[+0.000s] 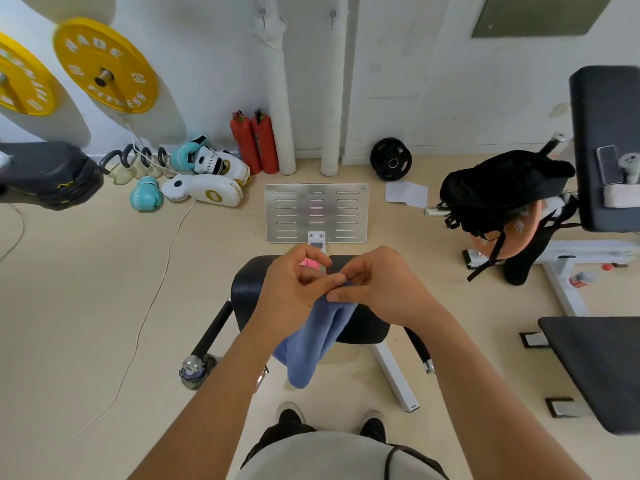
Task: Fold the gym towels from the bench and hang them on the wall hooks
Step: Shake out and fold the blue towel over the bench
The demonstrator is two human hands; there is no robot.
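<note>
Both my hands are over the bench (249,289), pinching the top edge of the blue towel (308,344). Left hand (294,289) has fingers curled, thumb and forefinger nipping the cloth; right hand (381,289) the same, fingertips meeting the left's at the towel edge. Towel hangs down bunched from the pinch, its lower end dangling in front of the bench edge, above the floor near my shoes (291,415). Something pink (309,263) shows behind my left fingers on the bench, maybe another towel, mostly hidden. Two wall hooks (262,12) are high on the white wall ahead, one above each white padded pipe (277,98), both hooks bare. Metal slotted plate (317,213) lies on the floor just beyond the bench. Two red extinguishers (254,143) stand against the wall, boxing gloves (194,171) to their left, yellow weight plates (104,65) on the left wall, black backpack (502,192) on the right
</note>
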